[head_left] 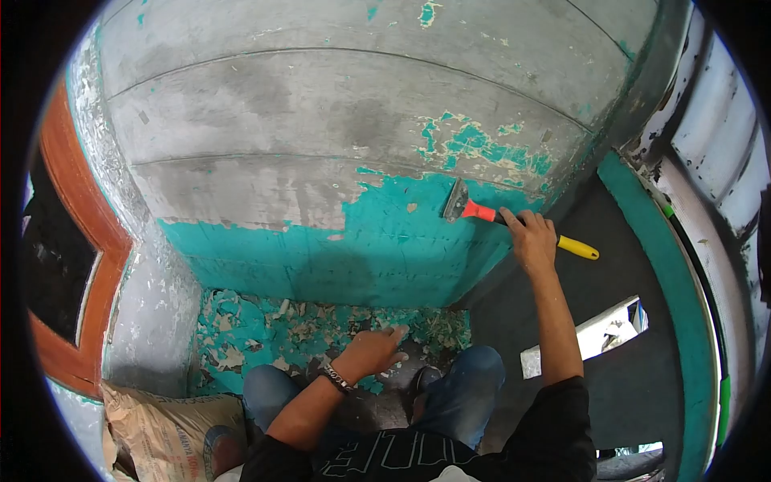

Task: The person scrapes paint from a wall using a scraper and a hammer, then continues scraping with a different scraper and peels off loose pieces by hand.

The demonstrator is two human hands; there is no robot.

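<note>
My right hand [532, 239] is wrapped around the black part of a long-handled scraper [480, 211]. The tool has a red-orange collar and a yellow handle end. Its wide metal blade lies against the teal paint [393, 233] on the lower wall. My left hand [371, 353], with a bracelet at the wrist, hovers over the floor between my knees. Its fingers are loosely bent and partly apart, with nothing visible in them. Beneath it lie many teal and cream paint flakes [273, 333].
Bare grey wall [265, 96] rises above the teal band, with a teal patch [482, 145] left of the dark side panel [594, 273]. A brown paper sack [173, 430] stands at lower left. An orange-brown wooden frame [88, 193] borders the left side.
</note>
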